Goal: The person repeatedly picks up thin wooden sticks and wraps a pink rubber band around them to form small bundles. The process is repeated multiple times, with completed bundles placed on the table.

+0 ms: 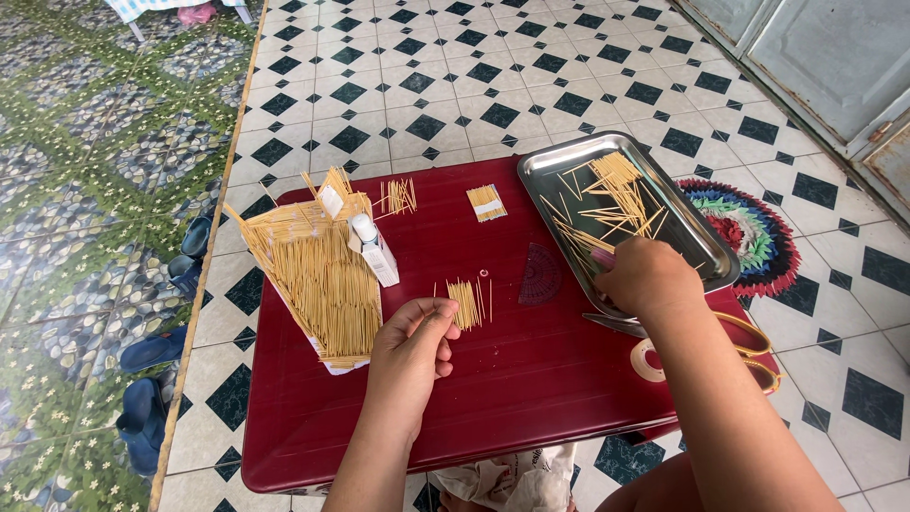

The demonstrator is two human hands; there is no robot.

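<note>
From above, the left hand rests on the red table, fingers curled, tips pinching the near end of a small row of toothpicks. The right hand reaches into the steel tray of loose sticks; its fingers are hidden, so their grip cannot be told.

A red table stands on black-and-white diamond tiles. On it rests a model house of thin sticks, with a white glue bottle leaning against its right side. Near the far edge lie 2 small stick clusters, 1 loose and 1 banded. A clear protractor lies mid-table; a tape roll and yellow-handled scissors sit at the right edge. A round multicoloured rug lies beyond, blue sandals on the left.
</note>
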